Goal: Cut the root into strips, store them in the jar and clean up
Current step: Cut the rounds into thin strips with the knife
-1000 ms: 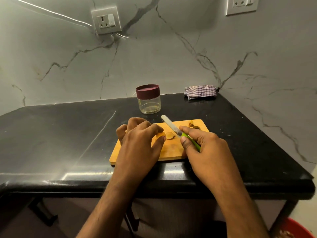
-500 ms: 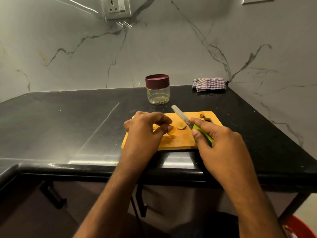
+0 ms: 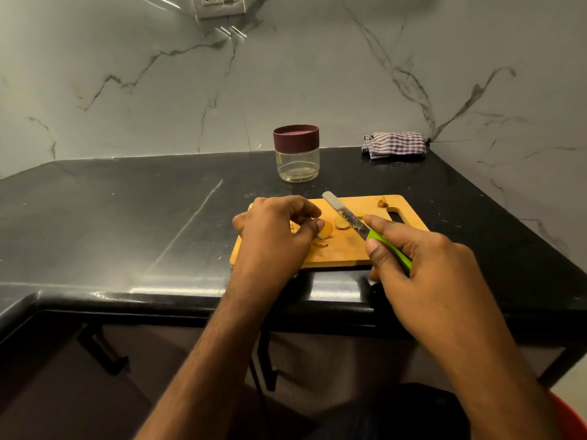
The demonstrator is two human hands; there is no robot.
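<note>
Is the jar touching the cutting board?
Apart. The head view shows the jar standing behind the cutting board, with a strip of bare black counter between the jar's base and the board's far edge.

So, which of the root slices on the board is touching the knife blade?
The slice lying under the knife blade, apart from the left hand. The other slice sits at that hand's fingertips.

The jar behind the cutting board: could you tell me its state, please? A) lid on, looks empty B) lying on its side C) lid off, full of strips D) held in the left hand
A: the jar stands upright, maroon lid on, its clear glass showing no strips.
</note>
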